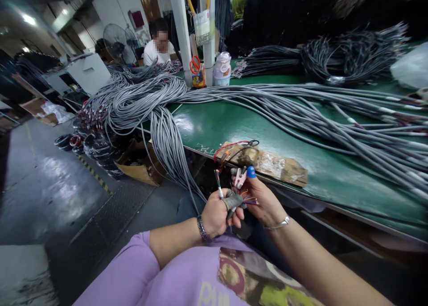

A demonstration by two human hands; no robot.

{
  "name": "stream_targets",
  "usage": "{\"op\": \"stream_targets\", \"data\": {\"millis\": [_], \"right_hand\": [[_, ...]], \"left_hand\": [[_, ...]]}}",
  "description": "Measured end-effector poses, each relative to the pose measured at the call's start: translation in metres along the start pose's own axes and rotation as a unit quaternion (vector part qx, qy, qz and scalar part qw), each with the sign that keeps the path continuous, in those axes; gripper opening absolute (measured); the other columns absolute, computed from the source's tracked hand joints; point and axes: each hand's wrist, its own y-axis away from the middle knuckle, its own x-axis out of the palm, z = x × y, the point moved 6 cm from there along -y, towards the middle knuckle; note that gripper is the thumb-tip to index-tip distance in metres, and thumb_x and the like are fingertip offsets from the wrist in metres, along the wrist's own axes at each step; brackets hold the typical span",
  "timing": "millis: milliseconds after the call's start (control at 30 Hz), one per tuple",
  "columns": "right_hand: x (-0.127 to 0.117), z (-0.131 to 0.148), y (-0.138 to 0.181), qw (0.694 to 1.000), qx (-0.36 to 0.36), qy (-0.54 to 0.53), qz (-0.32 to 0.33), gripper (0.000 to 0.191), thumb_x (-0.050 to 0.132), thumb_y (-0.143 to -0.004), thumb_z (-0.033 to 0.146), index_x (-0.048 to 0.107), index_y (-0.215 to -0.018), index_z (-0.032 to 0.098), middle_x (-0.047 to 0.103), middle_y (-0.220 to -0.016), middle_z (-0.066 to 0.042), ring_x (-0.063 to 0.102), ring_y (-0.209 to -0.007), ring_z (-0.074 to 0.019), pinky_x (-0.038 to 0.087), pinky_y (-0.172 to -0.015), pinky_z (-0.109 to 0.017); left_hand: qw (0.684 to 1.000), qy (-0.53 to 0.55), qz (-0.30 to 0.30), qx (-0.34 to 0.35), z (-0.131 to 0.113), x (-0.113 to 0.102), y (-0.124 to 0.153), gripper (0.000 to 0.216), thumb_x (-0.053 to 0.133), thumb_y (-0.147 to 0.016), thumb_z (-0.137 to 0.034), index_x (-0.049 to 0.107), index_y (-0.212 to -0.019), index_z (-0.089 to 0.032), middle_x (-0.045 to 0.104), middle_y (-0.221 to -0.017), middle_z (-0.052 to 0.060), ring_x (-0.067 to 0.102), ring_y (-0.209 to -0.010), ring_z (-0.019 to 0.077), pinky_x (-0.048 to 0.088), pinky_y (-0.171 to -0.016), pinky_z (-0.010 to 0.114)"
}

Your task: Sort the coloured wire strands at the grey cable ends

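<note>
My left hand (219, 211), with grey covers on its fingers, is closed around the stripped end of a grey cable. Thin coloured wires (250, 200) fan out from it toward my right hand. Another cable end with a white band (220, 192) and thin wires stands up beside the left thumb. My right hand (262, 200), a blue cover on one fingertip, pinches a pale pink clip (240, 179) just above the fanned wires. A bundle of grey cables (170, 138) hangs off the table edge and runs down to my left hand.
On the green table (203, 123) lies a taped wooden board (274, 163) with red and black leads. Long grey cables (267, 101) cross behind it. Scissors (195, 65) and a lilac cup (223, 67) stand by a post. A person (158, 47) sits beyond; an open cardboard box (140, 163) is below left.
</note>
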Motion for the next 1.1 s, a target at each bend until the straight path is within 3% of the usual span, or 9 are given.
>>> {"op": "stream_targets", "data": {"millis": [200,400,533,867,1100], "right_hand": [[0.002,-0.002,0.006,0.999,0.022,-0.026,0.042,0.05,0.067,-0.069,0.068,0.068,-0.077,0.019,0.064,-0.066,-0.001,0.055,-0.051,-0.0116,0.046,-0.046,-0.023],[0.006,0.006,0.01,0.999,0.004,0.004,0.038,0.029,0.076,-0.072,0.047,0.068,-0.073,0.02,0.064,-0.068,0.0,0.053,-0.056,-0.0112,0.043,-0.049,-0.023],[0.007,0.009,0.011,0.999,-0.022,0.023,0.014,0.031,0.081,-0.065,0.048,0.069,-0.071,0.019,0.064,-0.067,0.0,0.052,-0.056,-0.0114,0.044,-0.052,-0.025],[0.001,0.008,0.008,0.995,-0.041,0.081,0.044,0.033,0.068,-0.078,0.054,0.069,-0.082,0.021,0.068,-0.07,-0.004,0.061,-0.062,-0.0197,0.049,-0.064,-0.036],[0.003,0.006,0.008,0.995,-0.044,0.067,0.062,0.033,0.066,-0.079,0.053,0.069,-0.087,0.021,0.068,-0.067,-0.005,0.063,-0.061,-0.0226,0.049,-0.056,-0.036]], "left_hand": [[1.0,-0.005,0.003,0.022,-0.002,-0.004,0.009,0.042,0.072,-0.066,-0.052,0.049,-0.068,-0.017,0.059,-0.048,-0.001,0.048,-0.03,0.0085,0.021,-0.028,0.017],[0.996,0.031,-0.044,0.076,-0.008,-0.01,0.014,0.04,0.071,-0.067,-0.049,0.048,-0.068,-0.017,0.059,-0.049,-0.002,0.047,-0.03,0.0075,0.022,-0.029,0.017],[0.992,0.045,-0.063,0.098,-0.012,-0.009,0.01,0.037,0.07,-0.069,-0.047,0.048,-0.068,-0.017,0.059,-0.049,-0.002,0.048,-0.031,0.0071,0.021,-0.029,0.016],[0.993,0.042,-0.071,0.09,-0.009,-0.005,0.003,0.035,0.068,-0.071,-0.046,0.047,-0.07,-0.018,0.059,-0.05,-0.003,0.048,-0.031,0.0069,0.021,-0.03,0.016],[0.996,0.02,-0.057,0.065,-0.005,0.0,0.004,0.037,0.068,-0.071,-0.048,0.048,-0.07,-0.018,0.058,-0.05,-0.003,0.048,-0.031,0.0068,0.02,-0.029,0.016]]}}
